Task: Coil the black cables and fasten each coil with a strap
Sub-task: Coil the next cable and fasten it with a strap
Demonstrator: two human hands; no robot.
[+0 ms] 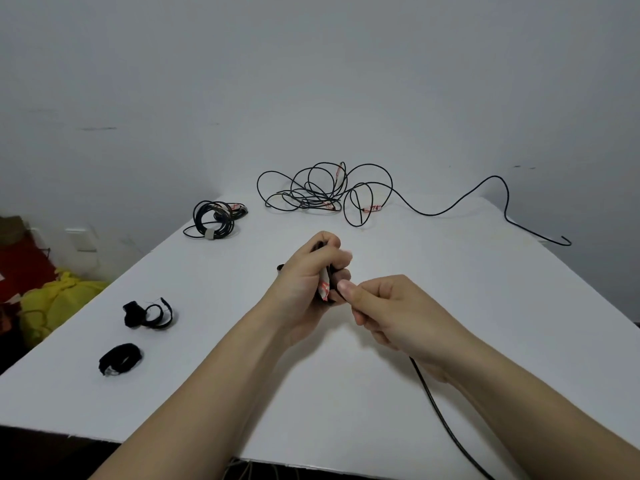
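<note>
Gripping a small bundle of black cable above the middle of the white table, the person's left hand had its fingers curled tight round the turns. This was probably so that the loops already wound would not spring apart. The right hand sat just beside it, thumb and forefinger pinched on the same cable. The loose run passed under that wrist and off the near edge, and the grip looked suited to feeding the next turn.

A white label with red print poked out of the left fist, but the print was too blurred to read. A curled black strap and a second strap lay well to the left, within reach for fastening. At the far left rested a finished coil, bound by a pale band. A loose tangle with similar red-marked tags waited at the far edge.
</note>
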